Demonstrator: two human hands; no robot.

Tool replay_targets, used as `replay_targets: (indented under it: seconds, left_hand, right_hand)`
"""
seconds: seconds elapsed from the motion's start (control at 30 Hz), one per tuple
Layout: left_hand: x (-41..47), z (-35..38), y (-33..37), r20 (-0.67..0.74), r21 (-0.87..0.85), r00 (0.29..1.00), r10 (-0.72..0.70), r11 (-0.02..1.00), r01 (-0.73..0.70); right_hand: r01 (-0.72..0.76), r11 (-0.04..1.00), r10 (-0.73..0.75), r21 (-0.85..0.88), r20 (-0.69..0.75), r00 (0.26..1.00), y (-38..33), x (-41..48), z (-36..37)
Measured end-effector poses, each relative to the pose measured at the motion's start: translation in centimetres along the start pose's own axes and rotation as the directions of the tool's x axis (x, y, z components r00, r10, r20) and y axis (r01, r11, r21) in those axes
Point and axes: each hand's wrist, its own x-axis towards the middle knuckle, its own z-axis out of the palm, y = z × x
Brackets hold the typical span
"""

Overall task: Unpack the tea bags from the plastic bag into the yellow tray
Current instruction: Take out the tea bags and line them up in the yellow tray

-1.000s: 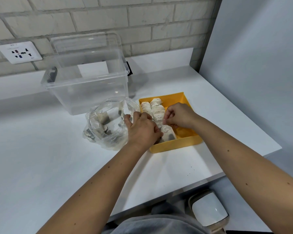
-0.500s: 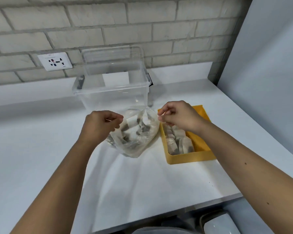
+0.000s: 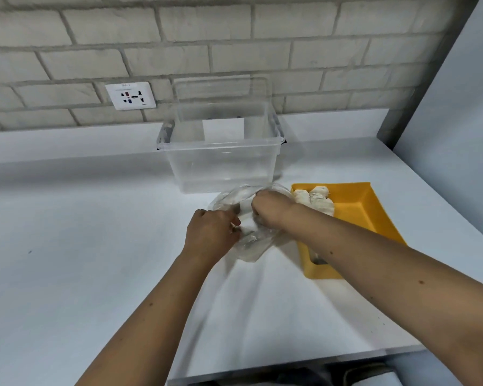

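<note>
On the white table (image 3: pixel 95 274), the left hand (image 3: pixel 211 232) pinches the near edge of the bag (image 3: pixel 248 245). The right hand (image 3: pixel 271 210) reaches into the bag's mouth with its fingers curled out of sight, so I cannot tell what it grips. Its forearm crosses the yellow tray (image 3: pixel 374 215) just right of the bag and hides part of the tea bags (image 3: pixel 315 199) in it. Behind them stand a clear box (image 3: pixel 223 162) and a wall socket (image 3: pixel 130 96).
</note>
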Motion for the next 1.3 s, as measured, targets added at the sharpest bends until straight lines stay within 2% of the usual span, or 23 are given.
replay_targets:
  seconds: [0.23, 0.3, 0.33, 0.4, 0.47, 0.5, 0.53, 0.6, 0.67, 0.73, 0.8, 0.87, 0.9, 0.97, 1.0, 1.17, 1.3]
  left_hand:
    - [0.0, 0.0, -0.1, 0.030, -0.074, 0.999, -0.018, 0.997, 0.020]
    - [0.1, 0.0, -0.4, 0.048, -0.160, 0.996, -0.073, 0.984, 0.080]
    - [0.0, -0.2, -0.6, 0.062, -0.275, 0.991, -0.122, 0.952, 0.135]
    - [-0.2, -0.9, -0.5, 0.100, -0.561, 0.968, -0.231, 0.790, 0.246]
    - [-0.4, -1.7, 0.0, 0.148, -0.722, 0.938, -0.313, 0.614, 0.319]
    - [-0.3, -2.1, 0.4, 0.201, -0.766, 0.924, -0.325, 0.536, 0.355]
    - [-0.1, -2.4, 0.8, 0.274, -0.800, 0.908, -0.317, 0.450, 0.398]
    - [0.3, -3.1, 1.5, 0.412, -0.833, 0.872, -0.264, 0.278, 0.478]
    - [0.5, -3.0, 1.7, 0.444, -0.851, 0.865, -0.233, 0.193, 0.489]
    - [0.5, -2.6, 1.4, 0.413, -0.863, 0.871, -0.267, 0.190, 0.468]
    - [0.3, -2.2, 1.0, 0.378, -0.877, 0.872, -0.311, 0.182, 0.445]
    - [0.1, -2.0, 0.7, 0.348, -0.883, 0.875, -0.336, 0.196, 0.427]
    - [-0.1, -2.0, 0.6, 0.335, -0.880, 0.878, -0.343, 0.218, 0.421]
    - [-0.2, -1.9, 0.3, 0.318, -0.870, 0.882, -0.349, 0.262, 0.417]
    - [-0.2, -1.8, 0.3, 0.314, -0.866, 0.882, -0.350, 0.274, 0.417]
    - [-0.3, -1.6, 0.2, 0.311, -0.865, 0.881, -0.356, 0.278, 0.417]
    - [-0.4, -1.5, 0.0, 0.294, -0.870, 0.884, -0.362, 0.282, 0.405]
  right_hand:
    - [0.010, 1.000, -0.009, 0.006, -0.024, 1.000, -0.4, -1.3, -0.5]
    - [0.039, 0.991, -0.022, 0.125, -0.133, 0.991, 0.4, -1.9, -0.3]
    - [0.069, 0.965, -0.009, 0.253, -0.231, 0.973, 0.9, -2.4, -0.3]
    - [0.168, 0.826, 0.083, 0.539, -0.411, 0.908, 1.6, -3.7, -0.4]
    - [0.264, 0.629, 0.187, 0.731, -0.472, 0.862, 1.9, -5.1, -0.7]
    - [0.307, 0.555, 0.205, 0.773, -0.484, 0.851, 1.8, -5.7, -0.8]
    - [0.337, 0.524, 0.192, 0.782, -0.494, 0.848, 1.6, -6.1, -1.1]
    - [0.380, 0.550, 0.098, 0.743, -0.510, 0.855, 1.0, -6.7, -1.6]
    - [0.391, 0.571, 0.010, 0.722, -0.482, 0.876, 0.2, -7.1, -2.2]
    - [0.361, 0.519, -0.031, 0.775, -0.405, 0.914, 0.0, -7.2, -2.6]
    - [0.298, 0.482, 0.048, 0.824, -0.364, 0.930, 0.3, -6.8, -2.6]
    - [0.152, 0.550, 0.214, 0.821, -0.314, 0.925, 1.2, -5.7, -2.0]
    - [0.056, 0.635, 0.253, 0.770, -0.277, 0.927, 1.5, -5.1, -1.6]
    - [-0.088, 0.802, 0.241, 0.590, -0.186, 0.953, 1.4, -3.8, -0.4]
    - [-0.123, 0.849, 0.236, 0.515, -0.161, 0.958, 1.1, -3.2, 0.2]
    - [-0.211, 0.907, 0.304, 0.364, -0.220, 0.927, -0.4, -1.1, 2.5]
    - [-0.198, 0.864, 0.338, 0.462, -0.242, 0.909, -0.1, -1.6, 2.4]
